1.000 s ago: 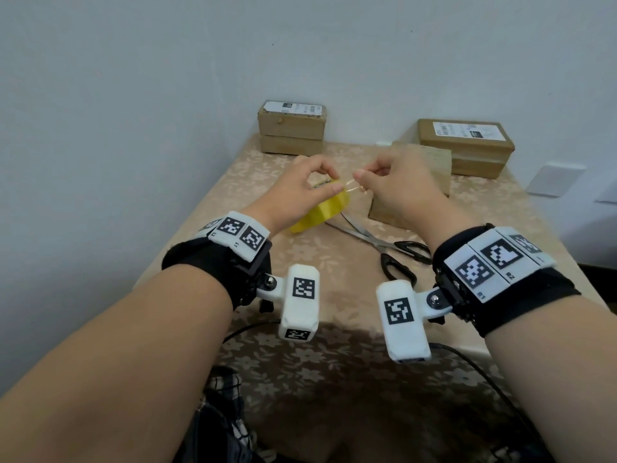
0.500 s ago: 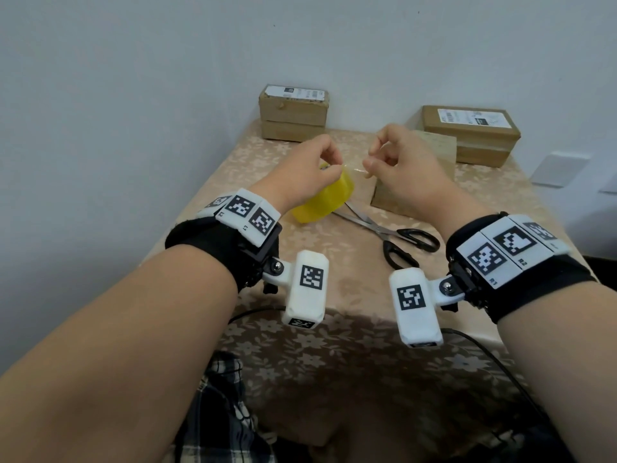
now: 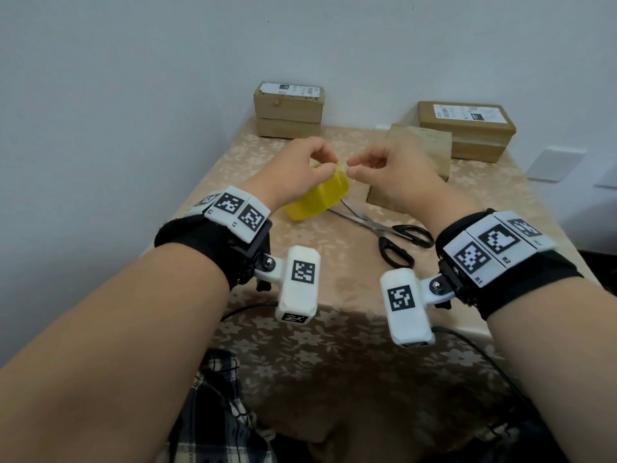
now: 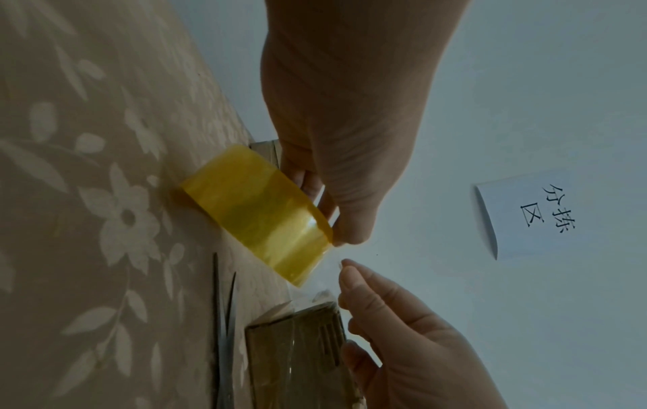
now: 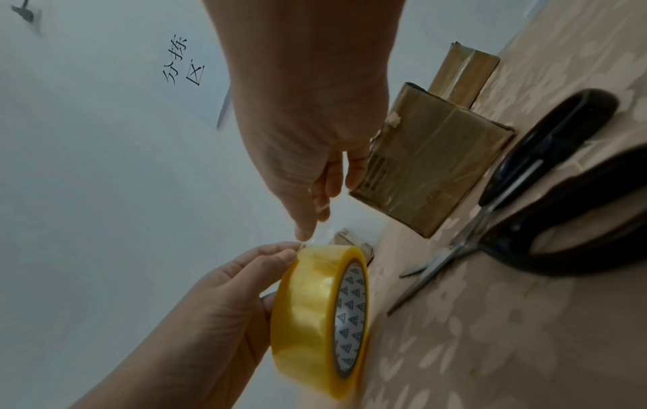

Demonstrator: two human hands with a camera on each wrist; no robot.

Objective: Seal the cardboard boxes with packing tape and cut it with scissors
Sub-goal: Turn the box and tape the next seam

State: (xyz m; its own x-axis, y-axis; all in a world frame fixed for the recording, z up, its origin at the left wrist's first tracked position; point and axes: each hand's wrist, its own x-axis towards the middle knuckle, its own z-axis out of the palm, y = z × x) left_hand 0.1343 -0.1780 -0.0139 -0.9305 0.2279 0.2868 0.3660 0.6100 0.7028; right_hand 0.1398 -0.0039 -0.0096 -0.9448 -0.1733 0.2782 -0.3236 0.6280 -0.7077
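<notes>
Above the bench (image 3: 467, 182), the left hand (image 3: 293, 175) holds the round yellow tape roll (image 3: 320, 198); the right hand (image 3: 397, 175) pinches its clear loose end.

Nearest box (image 3: 417, 155) half-hidden behind right hand (image 3: 397, 175)

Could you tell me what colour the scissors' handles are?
The scissors have black handles, clearest in the right wrist view.
</notes>
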